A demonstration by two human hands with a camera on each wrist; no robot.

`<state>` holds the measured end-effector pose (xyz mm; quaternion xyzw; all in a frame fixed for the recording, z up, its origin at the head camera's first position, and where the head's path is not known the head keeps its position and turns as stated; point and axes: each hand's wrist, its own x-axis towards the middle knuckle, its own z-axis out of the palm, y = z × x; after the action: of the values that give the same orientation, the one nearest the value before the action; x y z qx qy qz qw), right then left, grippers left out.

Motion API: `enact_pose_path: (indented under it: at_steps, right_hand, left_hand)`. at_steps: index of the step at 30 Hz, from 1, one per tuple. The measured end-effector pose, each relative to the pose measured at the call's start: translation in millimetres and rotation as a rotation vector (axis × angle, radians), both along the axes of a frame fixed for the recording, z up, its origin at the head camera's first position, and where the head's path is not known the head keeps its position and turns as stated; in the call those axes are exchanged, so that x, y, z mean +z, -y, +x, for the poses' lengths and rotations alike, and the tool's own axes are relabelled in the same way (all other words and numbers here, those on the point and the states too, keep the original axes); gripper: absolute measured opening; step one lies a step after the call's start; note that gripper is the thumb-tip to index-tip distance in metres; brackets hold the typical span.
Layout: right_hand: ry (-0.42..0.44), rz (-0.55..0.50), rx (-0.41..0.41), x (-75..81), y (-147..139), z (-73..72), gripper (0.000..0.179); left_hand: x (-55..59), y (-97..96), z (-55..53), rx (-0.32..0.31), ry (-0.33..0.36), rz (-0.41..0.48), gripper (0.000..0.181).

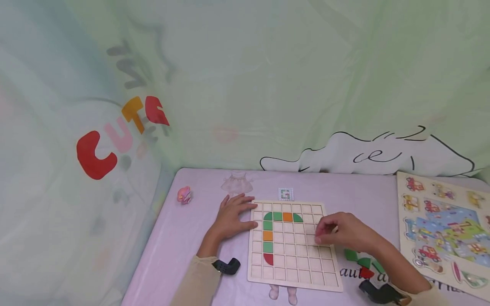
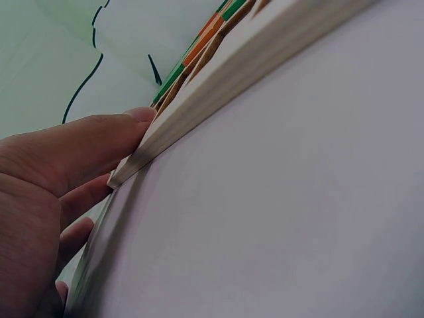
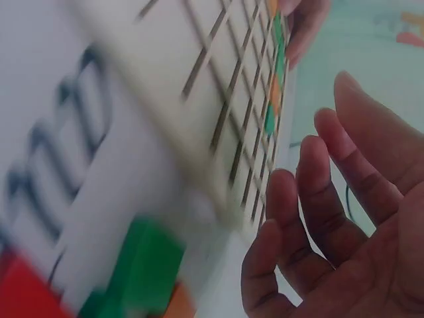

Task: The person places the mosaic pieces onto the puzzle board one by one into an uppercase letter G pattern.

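Lying far left on the lilac surface [image 1: 183,238] is a small pink toy [image 1: 185,194], well apart from everything else. To its right, the left hand [image 1: 232,216] rests flat with straight, spread fingers on the surface, its fingertips touching the far left corner of a wooden grid board [image 1: 302,267]. The left wrist view shows the thumb [image 2: 93,149] pressed along the board's edge, with nothing gripped. A black wrist strap [image 1: 227,266] sits on the near side of that arm.

On the board, coloured tiles fill part of the grid: a green and orange row [image 1: 283,216] runs along the far side, and a column of green, orange and green tiles ending in a red half-round [image 1: 268,242] goes down toward the near left. Just beyond the board's far edge lies a small printed card [image 1: 286,194].

Farther right, the right hand [image 1: 340,233] hovers over the right part of the board with its fingers curled and the tips drawn together at a grid cell; whether it pinches a piece I cannot tell, and the right wrist view shows the fingers [image 3: 311,199] only loosely bent and blurred. Near the right arm, loose green and red pieces [image 1: 363,263] lie on the surface just beside the board. At the far right rests a vehicle picture puzzle [image 1: 444,229].
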<state>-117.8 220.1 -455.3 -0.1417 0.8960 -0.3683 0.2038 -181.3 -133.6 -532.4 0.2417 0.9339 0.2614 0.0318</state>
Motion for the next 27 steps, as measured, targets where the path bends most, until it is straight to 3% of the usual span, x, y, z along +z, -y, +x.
enact_pose_path:
  at_steps: [7,13,19,27]
  right_hand:
    - [0.037,0.102,-0.063,-7.0,-37,7.0,0.023]
    - [0.012,0.174,-0.061,-13.5,-57,10.1,0.03]
    - [0.056,0.173,-0.045,-20.2,-66,8.3,0.032]
    - [0.038,0.195,-0.013,-23.3,-66,4.6,0.028]
  left_hand:
    - [-2.2,0.1,-0.6,0.0,-0.007,-0.001,0.057]
    - [-3.2,0.2,-1.5,-0.001,-0.004,0.014,0.056]
    - [-4.9,0.7,-1.3,-0.005,-0.006,0.021,0.055]
    - [-3.6,0.5,-1.4,-0.005,-0.008,0.02,0.055]
